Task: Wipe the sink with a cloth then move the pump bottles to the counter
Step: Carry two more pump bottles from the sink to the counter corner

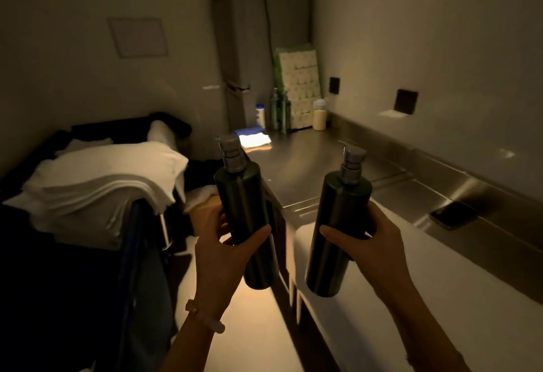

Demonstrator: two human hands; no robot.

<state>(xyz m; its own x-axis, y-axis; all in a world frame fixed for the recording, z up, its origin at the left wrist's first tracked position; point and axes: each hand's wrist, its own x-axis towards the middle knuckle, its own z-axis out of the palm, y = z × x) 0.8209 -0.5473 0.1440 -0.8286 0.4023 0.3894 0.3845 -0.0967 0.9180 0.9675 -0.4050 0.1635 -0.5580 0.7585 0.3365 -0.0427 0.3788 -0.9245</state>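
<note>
Two tall dark green pump bottles with grey pump heads are held up in the air. My left hand (223,251) grips the left pump bottle (244,195) round its lower half, over the floor beside the counter's edge. My right hand (370,242) grips the right pump bottle (340,219) the same way, above the white sink (440,283). Both bottles tilt slightly. The steel counter (299,166) stretches ahead of them. A white and blue folded cloth (254,138) lies at the counter's far left edge.
At the counter's far end stand two more dark bottles (280,113), a white bottle (260,116), a cream jar (319,114) and a pack of paper rolls (299,86). A dark phone (454,216) lies on the ledge behind the sink. A cart with stacked white towels (100,177) stands left.
</note>
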